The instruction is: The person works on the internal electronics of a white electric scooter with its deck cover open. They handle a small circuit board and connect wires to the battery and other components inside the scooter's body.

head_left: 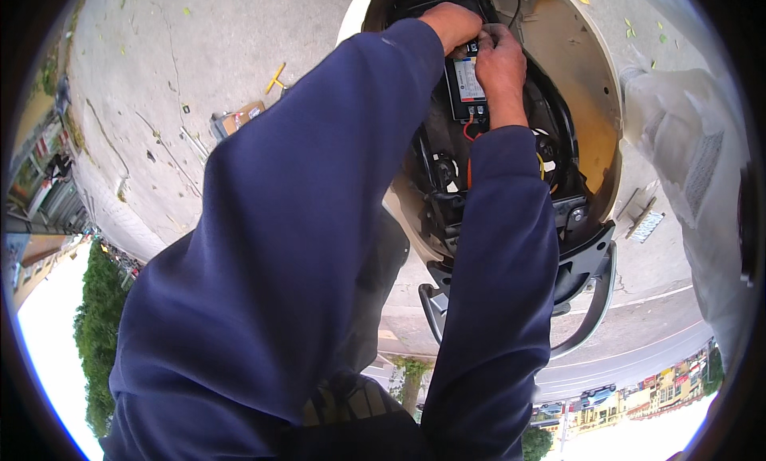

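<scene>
I'm bent over the open cream shell (597, 78) of a two-wheeler, and the black boxy unit (466, 87) sits in its dark cavity, white label facing up. My left hand (453, 25) and right hand (501, 66) meet at its far end, fingers curled close together; I cannot tell what they pinch. A red wire (467, 131) loops from the near end. A yellow T-shaped tool (276, 79) lies on the ground (144, 70) to my left.

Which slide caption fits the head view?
Left hand and right hand at a labelled black box inside a cream shell.
</scene>
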`<action>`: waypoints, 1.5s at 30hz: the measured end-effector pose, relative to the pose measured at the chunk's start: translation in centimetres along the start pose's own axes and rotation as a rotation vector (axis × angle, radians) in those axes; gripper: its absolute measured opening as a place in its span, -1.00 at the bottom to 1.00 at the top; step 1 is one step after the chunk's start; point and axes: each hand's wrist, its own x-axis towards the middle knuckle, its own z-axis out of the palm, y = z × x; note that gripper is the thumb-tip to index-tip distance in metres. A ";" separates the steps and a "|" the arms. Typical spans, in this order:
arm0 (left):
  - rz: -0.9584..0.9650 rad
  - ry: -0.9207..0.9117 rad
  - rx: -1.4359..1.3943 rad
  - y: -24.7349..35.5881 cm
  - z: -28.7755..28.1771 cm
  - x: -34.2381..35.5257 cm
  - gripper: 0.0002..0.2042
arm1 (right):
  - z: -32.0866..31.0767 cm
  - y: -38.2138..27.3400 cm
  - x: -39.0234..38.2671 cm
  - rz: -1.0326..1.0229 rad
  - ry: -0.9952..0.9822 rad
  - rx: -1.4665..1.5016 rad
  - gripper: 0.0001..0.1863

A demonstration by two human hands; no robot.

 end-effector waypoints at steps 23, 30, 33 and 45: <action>-0.226 -0.038 -0.848 1.3 -2.4 1.9 -0.73 | 1.4 2.4 1.3 0.381 0.086 0.704 -0.86; -0.055 0.293 -0.294 1.6 -0.8 -1.1 -0.78 | 0.9 3.1 1.6 0.289 0.135 0.549 -0.82; -0.337 0.577 -0.102 -3.5 2.8 -1.6 -0.78 | 2.1 1.9 1.5 0.300 0.110 0.619 -0.80; -0.394 0.669 -0.490 -0.2 2.8 -4.7 -0.78 | 0.5 1.1 0.8 0.320 0.096 0.697 -0.84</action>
